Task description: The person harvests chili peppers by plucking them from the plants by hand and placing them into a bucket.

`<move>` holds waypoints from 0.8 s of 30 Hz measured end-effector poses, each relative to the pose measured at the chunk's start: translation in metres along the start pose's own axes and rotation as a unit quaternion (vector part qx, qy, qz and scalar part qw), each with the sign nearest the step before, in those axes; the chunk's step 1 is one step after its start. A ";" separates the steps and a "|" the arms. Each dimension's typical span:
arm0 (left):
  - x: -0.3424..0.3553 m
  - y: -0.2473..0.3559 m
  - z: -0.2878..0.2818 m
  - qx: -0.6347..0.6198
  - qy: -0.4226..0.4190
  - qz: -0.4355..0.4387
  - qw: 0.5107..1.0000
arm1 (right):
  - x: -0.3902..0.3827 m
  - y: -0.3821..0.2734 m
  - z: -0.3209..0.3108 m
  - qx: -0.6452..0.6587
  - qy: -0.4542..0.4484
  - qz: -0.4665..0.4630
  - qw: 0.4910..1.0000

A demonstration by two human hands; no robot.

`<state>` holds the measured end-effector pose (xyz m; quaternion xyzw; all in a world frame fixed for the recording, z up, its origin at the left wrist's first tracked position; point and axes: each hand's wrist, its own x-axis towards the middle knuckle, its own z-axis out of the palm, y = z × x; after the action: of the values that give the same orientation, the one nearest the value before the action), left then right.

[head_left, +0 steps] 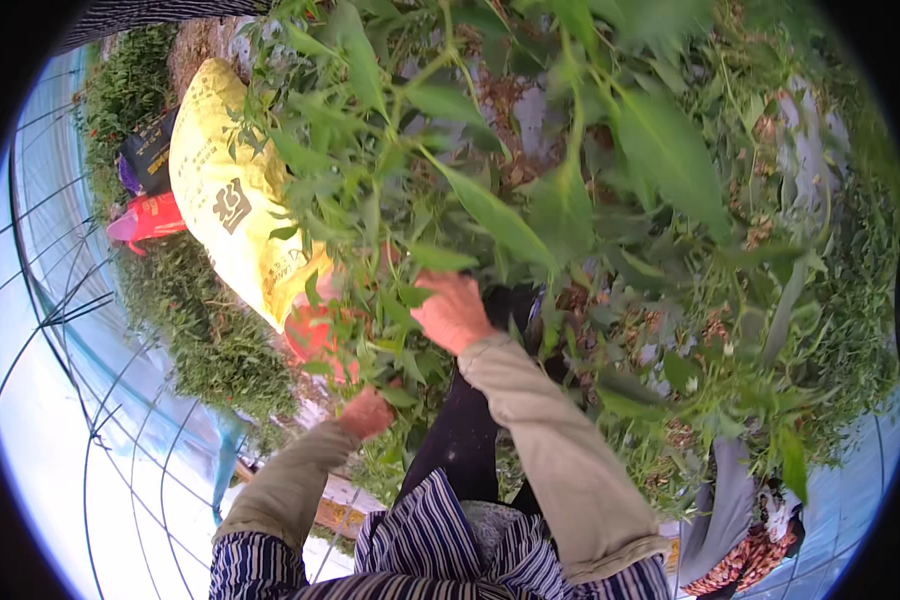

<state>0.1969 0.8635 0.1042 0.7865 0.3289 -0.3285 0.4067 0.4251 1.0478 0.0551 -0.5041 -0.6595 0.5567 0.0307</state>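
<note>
In the head view, the yellow sack (pixel 225 200) is the landmark. Tall green plants (pixel 490 210), with long pointed leaves, spread to its right, and some foliage overlaps its right edge. The right hand (pixel 452 312) is among the leaves to the right of the sack's lower end; its fingers look curled, but foliage covers the tips, so whether its grip closes on a stem cannot be told. The left hand (pixel 368 413) is below and to the right of that same end, against lower leaves; it is blurred and partly covered, so its grip cannot be read either.

A red item (pixel 312 335), partly hidden by leaves, sits just below the sack's lower end. Left of the sack are a red-and-pink bundle (pixel 150 220) and, above that, a dark bag (pixel 152 155).

The plants should handle as light and springy, with soft leaves that tear or crease easily and thinner side shoots liable to snap. A firm stem, low and near a fork, looks the safest hold, with a light pinch rather than a pull on leaf tips. The sack, bulging, would probably be floppy and best taken by its gathered ends.
</note>
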 end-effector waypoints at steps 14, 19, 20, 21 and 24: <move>-0.017 0.030 -0.180 -0.318 -0.091 0.093 0.939 | -0.089 -0.044 0.017 0.129 -0.107 0.176 0.970; 0.036 0.024 -0.206 -0.396 0.281 0.076 0.871 | -0.098 -0.067 0.000 0.661 -0.197 0.340 0.639; 0.054 0.027 -0.199 -0.364 0.292 0.064 0.882 | -0.101 -0.073 -0.005 0.679 -0.249 0.335 0.605; 0.064 0.022 -0.189 -0.443 0.222 0.067 0.866 | -0.108 -0.075 -0.013 0.623 -0.276 0.335 0.651; 0.067 0.026 -0.153 -0.437 0.162 -0.016 0.885 | -0.113 -0.063 -0.038 0.441 -0.234 0.204 0.842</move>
<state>0.2936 0.9988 0.1324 0.5663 0.5126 -0.0258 0.6449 0.4635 1.0032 0.1768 -0.4149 -0.2142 0.8840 -0.0201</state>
